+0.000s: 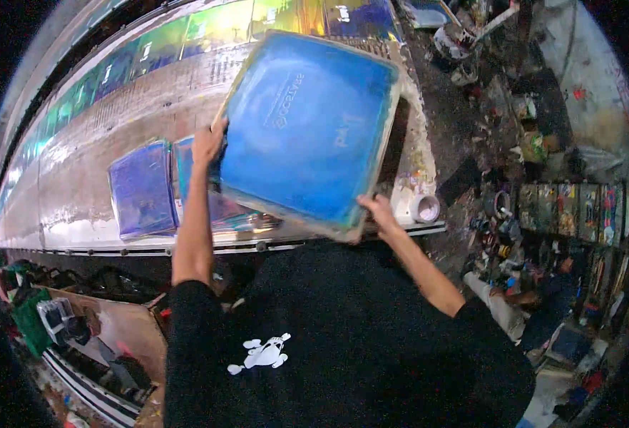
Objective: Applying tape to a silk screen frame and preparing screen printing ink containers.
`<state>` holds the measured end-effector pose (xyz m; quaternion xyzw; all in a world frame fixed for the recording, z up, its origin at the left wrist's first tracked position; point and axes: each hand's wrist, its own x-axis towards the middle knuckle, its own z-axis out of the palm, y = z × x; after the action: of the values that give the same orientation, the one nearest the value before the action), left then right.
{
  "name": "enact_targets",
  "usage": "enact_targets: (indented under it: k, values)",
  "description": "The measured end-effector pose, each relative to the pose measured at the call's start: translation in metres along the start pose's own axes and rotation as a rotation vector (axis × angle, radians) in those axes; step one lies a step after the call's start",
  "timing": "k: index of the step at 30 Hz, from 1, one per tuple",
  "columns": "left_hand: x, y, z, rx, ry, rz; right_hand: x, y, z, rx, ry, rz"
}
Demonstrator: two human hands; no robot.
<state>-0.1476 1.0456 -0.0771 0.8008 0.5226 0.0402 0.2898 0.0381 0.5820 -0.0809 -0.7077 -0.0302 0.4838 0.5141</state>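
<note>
A framed blue screen-printing screen, tilted and bearing mirrored writing, is held up in front of me over the long work table. My left hand grips its left edge. At its lower right corner, my right hand holds the frame. Beneath and left of the screen, a stack of shiny purple-blue sheets lies on the table. More glossy sheets are partly hidden behind my left forearm and the screen.
Iridescent printed sheets line the table's far side. A roll of tape stands near the right corner. Another person is at the right, among cluttered tools and containers. A metal rail runs along the near table edge.
</note>
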Motion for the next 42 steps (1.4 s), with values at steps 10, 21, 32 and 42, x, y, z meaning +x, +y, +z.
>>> enact_targets:
  k: [10, 21, 32, 42]
  values:
    - [0.111, 0.073, 0.027, 0.306, 0.029, 0.315, 0.002, -0.002, 0.096, -0.276, -0.490, 0.201]
    - [-0.152, -0.001, 0.064, -0.554, 0.158, -0.438, 0.199, -0.134, -0.114, -1.121, 0.676, -0.458]
    - [-0.153, -0.008, 0.034, -0.227, 0.451, -0.357, 0.125, -0.085, -0.044, -0.869, 0.610, -0.128]
    - [-0.170, -0.063, 0.014, -0.256, 0.631, -0.083, -0.004, -0.030, -0.185, -0.902, 0.521, -0.458]
